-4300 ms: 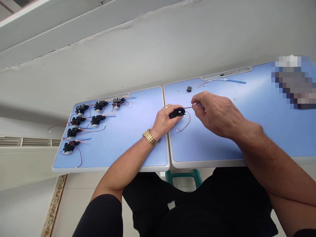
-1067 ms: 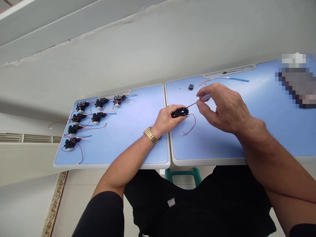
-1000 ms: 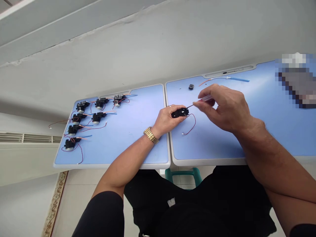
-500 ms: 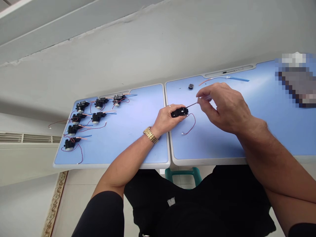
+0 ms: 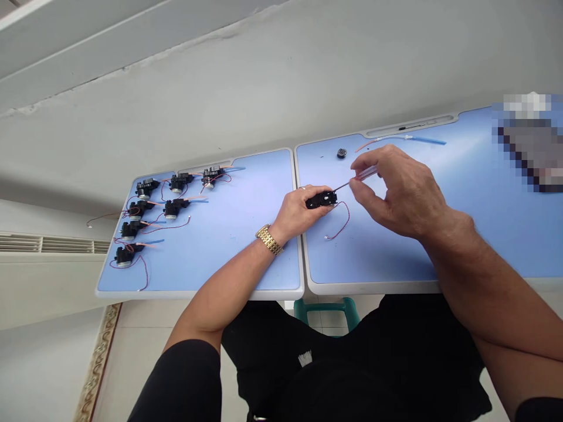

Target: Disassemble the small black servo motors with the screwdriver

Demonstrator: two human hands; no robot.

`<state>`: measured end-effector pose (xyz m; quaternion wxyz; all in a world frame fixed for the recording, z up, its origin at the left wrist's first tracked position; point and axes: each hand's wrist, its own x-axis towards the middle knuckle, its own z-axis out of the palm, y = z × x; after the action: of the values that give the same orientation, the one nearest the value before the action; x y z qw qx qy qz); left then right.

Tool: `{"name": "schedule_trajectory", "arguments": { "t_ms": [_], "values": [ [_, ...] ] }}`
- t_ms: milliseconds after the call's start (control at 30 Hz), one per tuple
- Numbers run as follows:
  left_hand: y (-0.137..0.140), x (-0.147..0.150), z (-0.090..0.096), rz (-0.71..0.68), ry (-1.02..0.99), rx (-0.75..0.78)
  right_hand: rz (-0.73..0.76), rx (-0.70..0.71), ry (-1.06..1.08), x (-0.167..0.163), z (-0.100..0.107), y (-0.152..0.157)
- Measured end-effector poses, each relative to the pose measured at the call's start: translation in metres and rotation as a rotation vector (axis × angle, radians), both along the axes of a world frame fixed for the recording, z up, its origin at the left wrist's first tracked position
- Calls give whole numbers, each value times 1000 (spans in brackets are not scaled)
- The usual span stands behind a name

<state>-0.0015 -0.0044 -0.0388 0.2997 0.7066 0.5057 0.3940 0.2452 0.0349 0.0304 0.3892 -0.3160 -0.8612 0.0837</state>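
The left hand (image 5: 299, 212) grips a black part (image 5: 323, 200) over the right-hand desk (image 5: 378, 252) while the right hand (image 5: 404, 187) pinches a screwdriver (image 5: 367, 172), its shaft reaching the part's edge. The right-hand pinch has shifted within the past second, the part barely moving, which suggests turning in place. Beyond lies a round piece (image 5: 342, 153); seven assemblies (image 5: 176, 208) sit farther left.

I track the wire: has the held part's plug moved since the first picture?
Yes, rightward: the plug lies farther from the left edge of the right table.
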Motion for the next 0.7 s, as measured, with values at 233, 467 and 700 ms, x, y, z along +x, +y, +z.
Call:
{"name": "schedule_trajectory", "arguments": {
  "t_ms": [233,467,700],
  "values": [
    [0,0,0,4,25,5,-10,42,-11,0,0,1],
    [-1,-1,1,4,42,-1,-37,118,63,1,-1,4],
    [-1,0,1,12,12,-10,-36,0,9,1,3,-1]
  ]
}}
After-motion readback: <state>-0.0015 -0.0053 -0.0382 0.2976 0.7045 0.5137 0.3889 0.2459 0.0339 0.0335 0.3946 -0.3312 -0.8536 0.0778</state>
